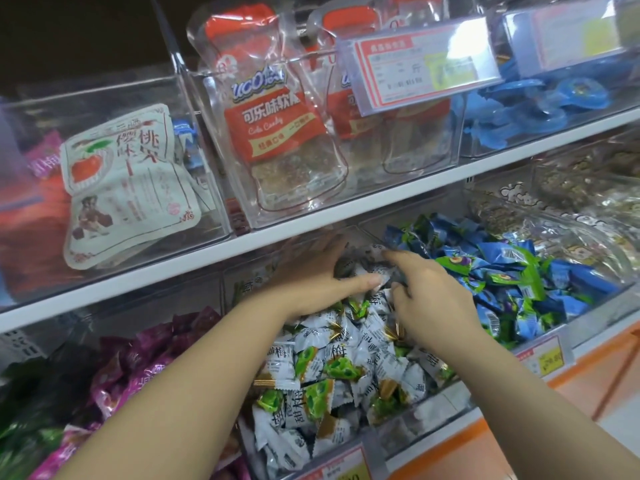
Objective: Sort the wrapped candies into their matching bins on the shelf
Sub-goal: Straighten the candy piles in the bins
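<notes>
Left hand [311, 277] lies flat, fingers straight and thumb spread, on the white-and-green candies [343, 368] at the back of the middle bin [450, 396] under the shelf [242, 244]. I see the right hand [433, 299] just beside it, forefinger stretched out, other fingers curled into the pile. Whether they grip a candy I cannot tell. Blue candies [512, 275] fill the bin to the right, purple candies [138, 362] the left.
</notes>
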